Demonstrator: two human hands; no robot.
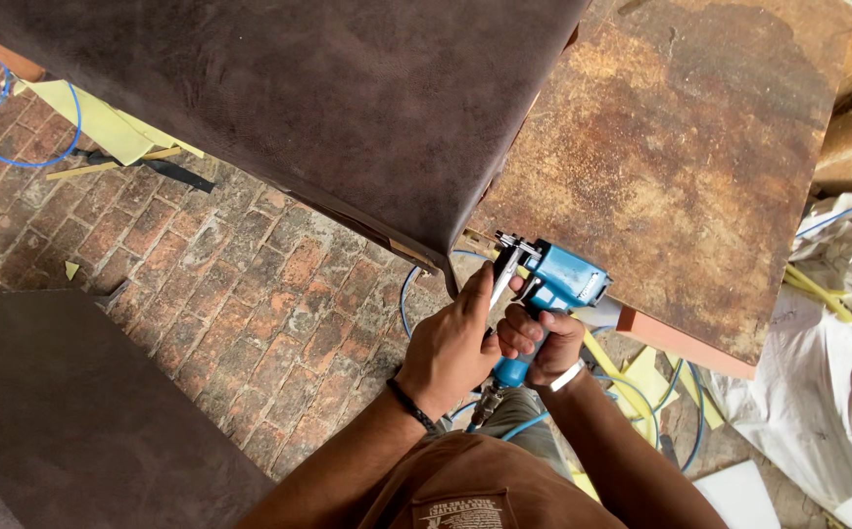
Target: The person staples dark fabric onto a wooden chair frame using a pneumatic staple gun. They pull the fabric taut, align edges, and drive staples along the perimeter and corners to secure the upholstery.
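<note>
The stapler point(553, 294), a blue air tool, is at the lower corner of the dark brown upholstered panel point(328, 108), its nose against the panel's bottom edge, above the brick floor point(250, 304). The right hand point(542, 343) is closed around its grip. The left hand point(450, 348) is closed more loosely, with its fingers up at the metal nose and the panel's edge.

I judge the stapler to be hard, stiff and rather heavy for one hand, and the blue hose point(529, 423) below it will pull a little; the grip is the natural place to hold it. The covering looks soft and flexible like leather, so it must be held tight near the edge.

The nose tip and the trigger finger are hidden behind the hands. The panel is cut off at the top. I cannot see whether the left fingers pinch the covering or only steady the nose.
</note>
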